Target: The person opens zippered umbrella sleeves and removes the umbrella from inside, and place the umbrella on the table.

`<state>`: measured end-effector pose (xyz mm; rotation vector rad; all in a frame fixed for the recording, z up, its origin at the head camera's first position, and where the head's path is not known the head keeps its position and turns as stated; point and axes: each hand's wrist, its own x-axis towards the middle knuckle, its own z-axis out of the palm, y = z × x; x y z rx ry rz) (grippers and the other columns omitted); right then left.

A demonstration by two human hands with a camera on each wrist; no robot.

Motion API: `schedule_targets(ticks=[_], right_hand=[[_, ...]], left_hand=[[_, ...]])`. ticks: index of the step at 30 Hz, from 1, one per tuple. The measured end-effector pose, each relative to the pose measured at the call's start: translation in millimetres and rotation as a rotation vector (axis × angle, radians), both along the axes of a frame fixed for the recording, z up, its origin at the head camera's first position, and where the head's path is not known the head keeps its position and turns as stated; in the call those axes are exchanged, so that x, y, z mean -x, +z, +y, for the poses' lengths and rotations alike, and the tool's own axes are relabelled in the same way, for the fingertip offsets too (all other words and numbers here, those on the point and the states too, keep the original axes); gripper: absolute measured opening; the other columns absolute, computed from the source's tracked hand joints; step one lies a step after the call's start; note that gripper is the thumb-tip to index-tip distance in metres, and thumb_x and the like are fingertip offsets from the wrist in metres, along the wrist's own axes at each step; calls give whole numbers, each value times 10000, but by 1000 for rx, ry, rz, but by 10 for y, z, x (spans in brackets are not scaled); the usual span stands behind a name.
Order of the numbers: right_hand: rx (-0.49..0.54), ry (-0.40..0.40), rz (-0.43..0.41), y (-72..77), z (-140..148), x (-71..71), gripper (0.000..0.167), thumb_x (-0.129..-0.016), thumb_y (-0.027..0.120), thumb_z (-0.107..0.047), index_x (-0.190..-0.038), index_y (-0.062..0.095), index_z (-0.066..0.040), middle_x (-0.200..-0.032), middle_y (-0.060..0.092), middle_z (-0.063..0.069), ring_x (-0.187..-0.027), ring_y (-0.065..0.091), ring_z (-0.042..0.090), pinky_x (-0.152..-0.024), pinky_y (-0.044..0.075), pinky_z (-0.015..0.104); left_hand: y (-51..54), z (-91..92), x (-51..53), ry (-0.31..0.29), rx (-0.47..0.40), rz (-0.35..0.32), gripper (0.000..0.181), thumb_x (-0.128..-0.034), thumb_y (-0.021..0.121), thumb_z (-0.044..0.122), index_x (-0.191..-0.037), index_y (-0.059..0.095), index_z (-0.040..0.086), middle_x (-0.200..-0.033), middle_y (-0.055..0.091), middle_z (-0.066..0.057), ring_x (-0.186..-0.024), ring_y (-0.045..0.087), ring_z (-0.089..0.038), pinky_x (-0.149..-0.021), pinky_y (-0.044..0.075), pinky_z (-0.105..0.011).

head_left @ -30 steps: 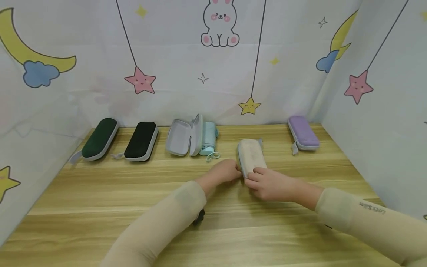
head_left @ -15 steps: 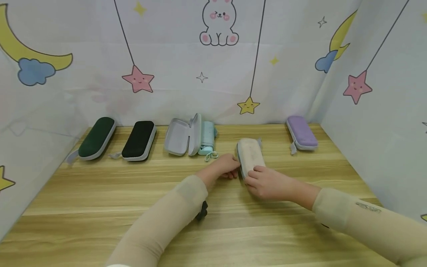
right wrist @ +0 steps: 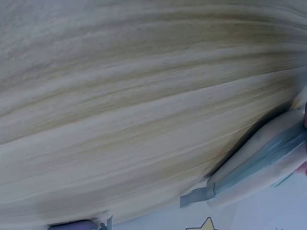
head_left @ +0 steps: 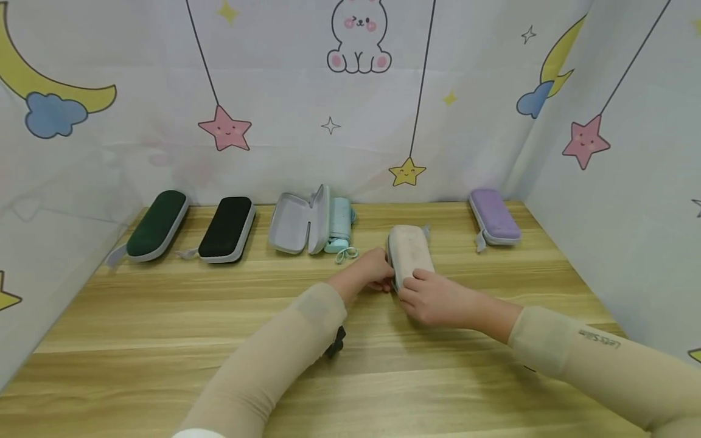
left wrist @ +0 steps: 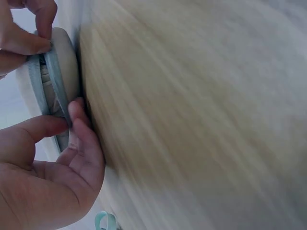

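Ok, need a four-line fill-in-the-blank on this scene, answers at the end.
1. The left hand and right hand both grip the cream case, whose side ____ is partly undone.
2. In the head view, the purple case lies to the ____ of the cream case.
3. The gray-lined case, beside the light-blue bundle, lies wide ____.
4. The black case sits ____ the dark green case and gray-lined case.

Missing: zipper; right; open; between.

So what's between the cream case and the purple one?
Just bare wooden tabletop stretches between the cream case and the purple case, as the head view shows.
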<state>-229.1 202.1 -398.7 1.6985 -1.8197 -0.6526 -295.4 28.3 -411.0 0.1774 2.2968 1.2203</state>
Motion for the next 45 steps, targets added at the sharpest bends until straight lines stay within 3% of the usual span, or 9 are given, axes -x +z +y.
schedule_targets(ticks=[2,6,9,14,22,29,35,41,45], right_hand=[[-5,-57,-8,-1,-17,-11,102,-845,704,-225,-886,683,-134,-847,578,4,-740,487,188,-702,423,335],[-4,-125,-64,8,-32,-43,127,-823,729,-214,-813,628,-138,-751,587,-10,-682,521,173,-630,446,305],[2,-151,-126,27,-32,-79,179,-775,755,-163,-758,580,-132,-649,560,-20,-609,516,149,-548,452,279],[-7,-250,-235,44,-68,-175,210,-714,773,-70,-716,573,-133,-607,551,-28,-570,515,125,-500,458,254],[55,-449,-344,64,-107,-313,206,-727,763,1,-721,584,-101,-624,561,6,-610,566,145,-514,493,289],[163,-472,-427,47,-68,-355,265,-716,751,80,-739,538,-75,-611,515,15,-581,559,155,-499,474,287],[243,-525,-508,43,-12,-361,256,-734,716,111,-831,538,-45,-637,550,49,-597,615,200,-487,486,304],[298,-584,-538,40,97,-384,262,-727,698,122,-830,527,-47,-649,581,61,-573,631,237,-457,487,313],[341,-605,-578,44,189,-401,220,-778,697,87,-835,534,-50,-620,587,55,-547,614,225,-458,481,308]], left_hand=[[-3,2,5,-4,8,-4,42,-897,581,4,-919,584,-32,-583,598,-76,-466,563,-135,-439,455,-230],[-12,1,14,-12,4,-14,408,-910,585,8,-1285,444,-68,-600,589,-80,-469,559,-140,-436,454,-234],[-8,-11,21,-35,-8,-31,567,-918,568,4,-1411,290,-23,-618,591,-81,-474,559,-142,-444,457,-239],[8,-29,7,-71,-28,-41,549,-913,550,-13,-1384,269,-44,-613,598,-84,-457,547,-136,-443,452,-241],[31,-53,-28,-111,-35,-29,493,-915,546,-16,-1332,288,-69,-628,621,-87,-461,550,-126,-447,447,-229],[12,-86,2,-128,5,-40,705,-922,550,11,-1451,98,-101,-604,603,-70,-469,554,-126,-467,448,-228],[3,-96,26,-113,8,-40,722,-914,558,20,-1456,91,-80,-608,604,-76,-477,557,-135,-473,449,-233],[1,-94,35,-125,-12,-52,741,-912,565,20,-1470,83,-51,-613,608,-82,-485,563,-139,-474,451,-237],[-5,-116,49,-145,-38,-83,844,-915,559,12,-1522,-28,16,-626,617,-87,-500,577,-142,-485,456,-238]])
